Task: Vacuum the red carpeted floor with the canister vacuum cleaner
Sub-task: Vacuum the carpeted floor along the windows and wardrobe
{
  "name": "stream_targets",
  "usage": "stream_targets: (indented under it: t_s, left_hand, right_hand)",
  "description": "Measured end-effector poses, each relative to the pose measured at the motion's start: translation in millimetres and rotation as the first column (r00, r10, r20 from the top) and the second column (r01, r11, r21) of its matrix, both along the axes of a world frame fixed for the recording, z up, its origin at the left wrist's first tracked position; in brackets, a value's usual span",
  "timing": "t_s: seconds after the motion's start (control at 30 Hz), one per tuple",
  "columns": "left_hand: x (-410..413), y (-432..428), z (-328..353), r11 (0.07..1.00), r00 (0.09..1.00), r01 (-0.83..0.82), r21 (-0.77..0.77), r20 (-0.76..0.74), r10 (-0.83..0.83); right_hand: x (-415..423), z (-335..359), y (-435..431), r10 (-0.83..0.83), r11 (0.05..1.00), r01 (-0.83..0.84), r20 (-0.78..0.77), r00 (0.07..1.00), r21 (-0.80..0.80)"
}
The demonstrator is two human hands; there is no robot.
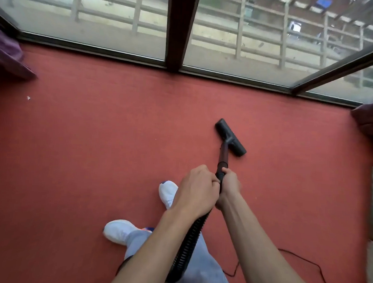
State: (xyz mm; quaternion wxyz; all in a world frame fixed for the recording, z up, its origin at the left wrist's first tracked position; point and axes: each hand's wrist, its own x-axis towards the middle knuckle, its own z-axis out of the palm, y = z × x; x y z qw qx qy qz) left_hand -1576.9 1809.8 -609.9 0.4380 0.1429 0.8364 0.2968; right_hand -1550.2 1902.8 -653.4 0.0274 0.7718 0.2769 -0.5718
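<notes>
The red carpet (96,142) fills the floor up to a glass wall. A black floor nozzle (230,137) lies flat on the carpet ahead of me, joined to a dark wand (223,156). My left hand (195,191) grips the wand's handle from the left, my right hand (228,188) grips it from the right, just in front. The ribbed black hose (188,245) runs from the handle back down between my arms. The canister is out of view.
A dark window post (179,31) and low window frame (95,48) bound the carpet ahead. Purple curtains hang at left (8,56) and right (368,120). A thin black cord (304,258) trails on the carpet at right. A white scrap (28,97) lies at left. My white shoes (168,192) stand below.
</notes>
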Motion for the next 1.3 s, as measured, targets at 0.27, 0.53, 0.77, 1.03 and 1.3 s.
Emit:
stream_targets:
  t_s: [0.27, 0.53, 0.77, 1.03, 1.3]
  left_hand:
    - [4, 55, -16, 0.995, 0.999, -0.027, 0.095, 0.046, 0.023]
    - [-26, 42, 9, 0.976, 0.998, -0.016, -0.216, -0.055, 0.004]
    - [-23, 49, -5, 0.996, 1.000, -0.011, -0.090, 0.028, 0.014]
    - [-49, 19, -9, 0.975, 0.975, -0.222, 0.007, -0.006, 0.223]
    - [-75, -118, 11, 0.789, 0.788, -0.613, 0.046, 0.105, 0.606]
  right_hand:
    - [-7, -42, 71, 0.014, 0.999, -0.009, -0.090, 0.996, 0.050]
    - [9, -16, 11, 0.040, 0.996, -0.043, -0.029, 0.999, -0.084]
    - [-17, -13, 38, 0.113, 0.993, -0.114, 0.015, 0.993, 0.044]
    - [-56, -4, 14, 0.166, 0.981, -0.163, -0.022, 0.986, 0.105]
    - [-93, 9, -110, 0.479, 0.874, -0.486, -0.196, 0.855, 0.018]
